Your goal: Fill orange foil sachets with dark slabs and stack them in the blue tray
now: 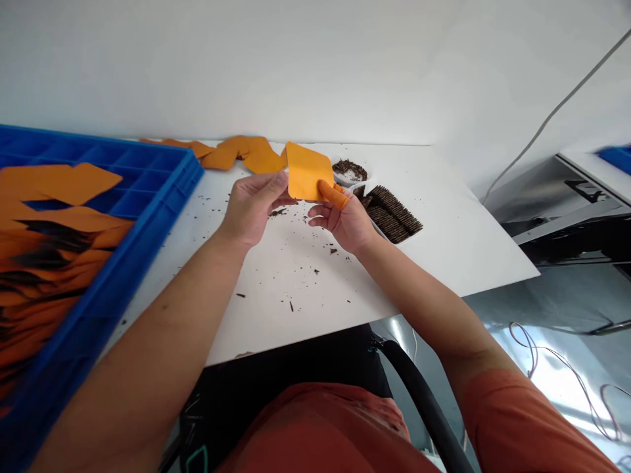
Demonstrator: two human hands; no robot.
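Note:
A flat orange sheet with rounded corners point(308, 167) is held up over the white table. My left hand point(255, 205) pinches its left edge between thumb and fingers. On the right, my right hand point(348, 220) grips the lower right corner, with an orange finger cot point(335, 195) on the thumb lying across the sheet's face. Behind my right hand sits a tray of dark brown thin strips point(393, 213), partly covered by the hand. Just beyond it is a round white dish point(351, 172) with dark scraps in it.
A large blue crate point(148, 217) on the left holds many orange sheets point(73, 187) with dark undersides. More orange pieces point(246, 152) lie along the wall. Dark crumbs are scattered over the white table point(276, 328). A chair armrest point(424, 394) is beside me, and a cable point(552, 118) hangs on the right.

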